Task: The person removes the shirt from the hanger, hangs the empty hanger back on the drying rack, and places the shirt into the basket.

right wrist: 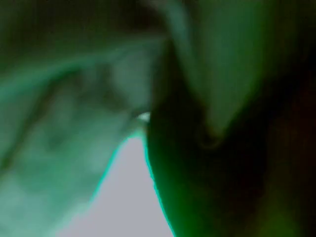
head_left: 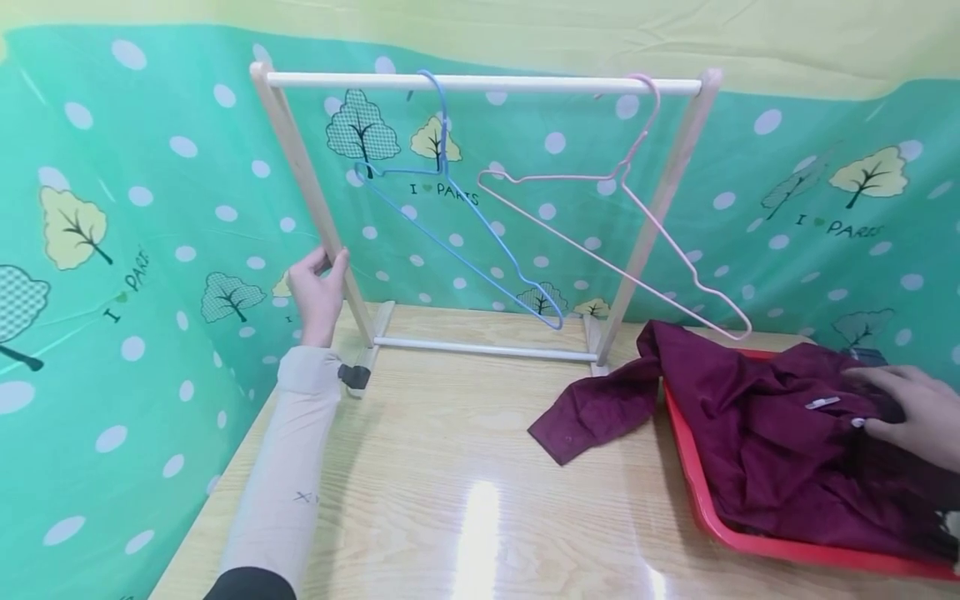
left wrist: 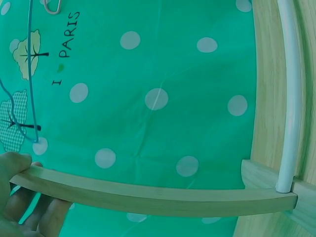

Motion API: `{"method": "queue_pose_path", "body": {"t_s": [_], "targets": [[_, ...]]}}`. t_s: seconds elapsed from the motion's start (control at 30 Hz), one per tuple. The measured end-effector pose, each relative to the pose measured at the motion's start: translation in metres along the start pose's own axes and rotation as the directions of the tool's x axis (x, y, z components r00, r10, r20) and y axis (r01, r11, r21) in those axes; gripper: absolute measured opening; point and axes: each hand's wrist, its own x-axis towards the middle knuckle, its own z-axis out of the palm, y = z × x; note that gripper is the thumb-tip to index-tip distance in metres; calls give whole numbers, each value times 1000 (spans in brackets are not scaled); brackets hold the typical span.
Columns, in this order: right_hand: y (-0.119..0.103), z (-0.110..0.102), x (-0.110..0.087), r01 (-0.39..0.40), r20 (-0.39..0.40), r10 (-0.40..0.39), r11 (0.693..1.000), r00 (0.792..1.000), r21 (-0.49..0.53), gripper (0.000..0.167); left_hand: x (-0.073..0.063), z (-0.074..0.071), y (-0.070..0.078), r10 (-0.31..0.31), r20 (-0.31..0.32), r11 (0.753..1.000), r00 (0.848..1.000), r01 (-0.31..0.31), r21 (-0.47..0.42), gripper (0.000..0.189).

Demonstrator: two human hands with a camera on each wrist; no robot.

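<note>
My left hand (head_left: pixel 318 287) grips the left post (head_left: pixel 305 171) of a wooden clothes rack. In the left wrist view, the thumb lies over that post and the fingers curl beneath it. At the right edge, my right hand (head_left: pixel 918 412) holds a maroon shirt (head_left: pixel 765 417) near a white label, thumb and fingers around dark cloth. The shirt lies bunched in a red basket (head_left: pixel 705 500), one sleeve hanging over the side onto the table. The right wrist view is dark and blurred, with folds of cloth close to the lens.
A blue hanger (head_left: pixel 480 225) and a pink hanger (head_left: pixel 570 233) hang from the rack's white top bar (head_left: pixel 525 83). A lower bar (head_left: pixel 487 348) joins the rack's feet on the wooden table (head_left: pixel 420 450). Green dotted cloth (head_left: pixel 187 333) covers the walls behind and at left.
</note>
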Motion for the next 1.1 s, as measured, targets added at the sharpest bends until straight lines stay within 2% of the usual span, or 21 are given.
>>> {"method": "queue_pose_path", "body": {"t_s": [0.13,0.37,0.53,0.73,0.9,1.1], "targets": [[-15,-11,5,31,46,-31,1000,998,-1,59,0,0,1,-2,3,1000,1000,2,0,26],[-39,-24,20,33,139,-46,995,989,92,51,-1,1,1,-13,5,1000,1000,13,-2,25],[-59,-26,35,-8,182,-25,983,983,183,68,-1,1,4,-15,0,1000,1000,15,-1,25],[-78,-22,54,-9,217,-55,960,975,281,85,-2,0,4,-21,1,1000,1000,21,-6,25],[-88,-15,69,-24,263,-71,940,962,341,91,-2,-1,2,-7,3,1000,1000,7,-9,25],[-104,-8,87,20,267,-124,931,956,363,96,0,-3,0,-18,17,1000,1000,18,-9,29]]}}
